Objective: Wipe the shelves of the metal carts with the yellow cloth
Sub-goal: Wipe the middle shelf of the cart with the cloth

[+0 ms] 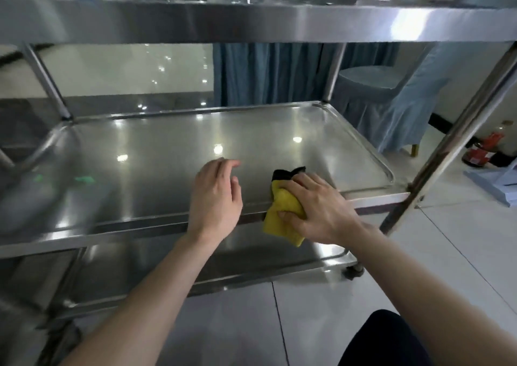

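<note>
Head view: right hand (316, 206) grasps the yellow cloth (282, 214) at the middle shelf's (167, 153) front edge near its right corner, left hand (215, 198) hovering relaxed beside it.

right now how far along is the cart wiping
Done: cannot tell; the middle shelf gleams, with green marks at its left. In hand: the right hand grips the yellow cloth at that shelf's front edge; the left hand hovers open. Left: probably the bottom shelf.

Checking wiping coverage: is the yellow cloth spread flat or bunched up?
Bunched: the right hand grips the yellow cloth in a thick wad.
</note>
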The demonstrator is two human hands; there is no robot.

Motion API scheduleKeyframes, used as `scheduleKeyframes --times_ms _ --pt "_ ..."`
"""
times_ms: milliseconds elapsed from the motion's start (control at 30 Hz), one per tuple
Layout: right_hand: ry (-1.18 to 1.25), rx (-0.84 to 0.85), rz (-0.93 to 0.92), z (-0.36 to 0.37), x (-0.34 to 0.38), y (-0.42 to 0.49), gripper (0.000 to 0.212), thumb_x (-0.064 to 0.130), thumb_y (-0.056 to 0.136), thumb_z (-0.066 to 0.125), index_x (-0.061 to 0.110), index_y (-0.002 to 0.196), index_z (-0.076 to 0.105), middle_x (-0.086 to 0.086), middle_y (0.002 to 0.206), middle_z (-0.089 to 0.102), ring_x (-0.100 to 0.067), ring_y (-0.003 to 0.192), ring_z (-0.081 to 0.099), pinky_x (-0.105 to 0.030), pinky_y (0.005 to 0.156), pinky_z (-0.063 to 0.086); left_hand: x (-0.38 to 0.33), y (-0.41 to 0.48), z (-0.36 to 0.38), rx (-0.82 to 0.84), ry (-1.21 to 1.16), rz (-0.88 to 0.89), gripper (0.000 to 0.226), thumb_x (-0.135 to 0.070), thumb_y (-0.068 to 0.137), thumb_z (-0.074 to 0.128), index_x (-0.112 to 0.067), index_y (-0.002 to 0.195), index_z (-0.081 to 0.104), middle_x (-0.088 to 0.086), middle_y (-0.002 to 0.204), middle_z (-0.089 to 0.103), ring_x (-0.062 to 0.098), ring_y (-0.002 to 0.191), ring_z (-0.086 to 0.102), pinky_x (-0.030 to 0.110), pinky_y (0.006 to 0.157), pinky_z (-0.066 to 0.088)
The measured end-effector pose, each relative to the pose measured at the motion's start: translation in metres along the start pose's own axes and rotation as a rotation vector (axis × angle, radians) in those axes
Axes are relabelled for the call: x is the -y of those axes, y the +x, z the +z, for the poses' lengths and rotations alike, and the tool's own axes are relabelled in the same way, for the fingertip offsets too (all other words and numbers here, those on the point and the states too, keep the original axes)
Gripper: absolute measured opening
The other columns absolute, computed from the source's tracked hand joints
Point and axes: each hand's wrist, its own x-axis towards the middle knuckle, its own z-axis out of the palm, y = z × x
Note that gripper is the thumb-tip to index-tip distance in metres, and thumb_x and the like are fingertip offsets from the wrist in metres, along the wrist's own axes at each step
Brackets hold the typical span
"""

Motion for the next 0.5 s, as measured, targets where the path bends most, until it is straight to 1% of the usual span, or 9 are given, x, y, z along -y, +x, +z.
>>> scheduleKeyframes --times_ms 100,200,267,333,367,433,467,500 --pt "0.022 0.015 -0.114 0.017 0.063 0.029 0.067 0.063 0.088 0.056 0.027 0.145 0.057 0.001 0.132 0.059 -0.027 0.121 0.054 -0.044 0.108 0.046 0.056 -0.039 -0.055 -0.07 0.083 -0.109 0.031 0.001 0.099 0.059 -0.009 0.127 0.065 0.007 0.118 0.065 0.027 0.113 0.059 0.042 0.102 0.05" --pt "0.02 0.061 -0.27 0.039 0.151 0.063 0.069 0.064 0.088 0.051 0.027 0.146 0.055 0.0 0.134 0.059 -0.028 0.123 0.053 -0.041 0.114 0.039 0.106 -0.084 -0.111 -0.119 0.139 -0.257 0.032 -0.001 0.099 0.062 -0.014 0.128 0.064 0.001 0.119 0.063 0.022 0.113 0.058 0.039 0.101 0.05" --pt "0.032 0.1 -0.352 0.057 0.21 0.09 0.075 0.067 0.086 0.044 0.026 0.147 0.054 -0.001 0.134 0.058 -0.03 0.127 0.052 -0.044 0.118 0.038 0.135 -0.112 -0.144 -0.216 0.167 -0.31 0.025 -0.004 0.099 0.064 -0.013 0.122 0.065 0.0 0.114 0.062 0.021 0.109 0.058 0.043 0.095 0.054" --pt "0.07 0.123 -0.414 0.069 0.266 0.113 0.08 0.07 0.084 0.039 0.027 0.15 0.053 -0.002 0.138 0.057 -0.029 0.133 0.049 -0.044 0.12 0.035 0.161 -0.137 -0.175 -0.386 0.193 -0.384 0.017 -0.013 0.099 0.064 -0.01 0.116 0.063 -0.001 0.108 0.058 0.027 0.104 0.059 0.049 0.091 0.053" --pt "0.09 0.138 -0.432 0.074 0.291 0.124 0.078 0.069 0.087 0.042 0.028 0.153 0.051 -0.001 0.141 0.055 -0.028 0.137 0.046 -0.041 0.122 0.032 0.175 -0.147 -0.189 -0.49 0.201 -0.446 0.022 -0.019 0.098 0.063 -0.007 0.116 0.061 0.001 0.11 0.056 0.032 0.104 0.057 0.051 0.091 0.051" --pt "0.107 0.163 -0.477 0.081 0.337 0.145 0.069 0.064 0.094 0.053 0.032 0.156 0.047 0.002 0.146 0.05 -0.024 0.141 0.04 -0.036 0.123 0.026 0.204 -0.157 -0.214 -0.664 0.21 -0.572 0.043 -0.03 0.099 0.064 0.003 0.125 0.054 0.016 0.12 0.053 0.039 0.111 0.054 0.051 0.099 0.047" --pt "0.102 0.175 -0.498 0.085 0.359 0.155 0.067 0.062 0.096 0.054 0.034 0.156 0.047 0.003 0.146 0.05 -0.023 0.141 0.039 -0.036 0.123 0.025 0.216 -0.157 -0.226 -0.702 0.174 -0.618 0.057 -0.038 0.101 0.064 0.006 0.134 0.049 0.021 0.128 0.051 0.037 0.12 0.052 0.048 0.106 0.045" --pt "0.1 0.19 -0.513 0.089 0.379 0.165 0.067 0.063 0.095 0.052 0.035 0.155 0.048 0.003 0.144 0.05 -0.023 0.14 0.04 -0.036 0.124 0.026 0.226 -0.153 -0.236 -0.698 0.095 -0.658 0.071 -0.049 0.103 0.061 0.005 0.145 0.043 0.02 0.137 0.048 0.03 0.128 0.05 0.043 0.111 0.042"
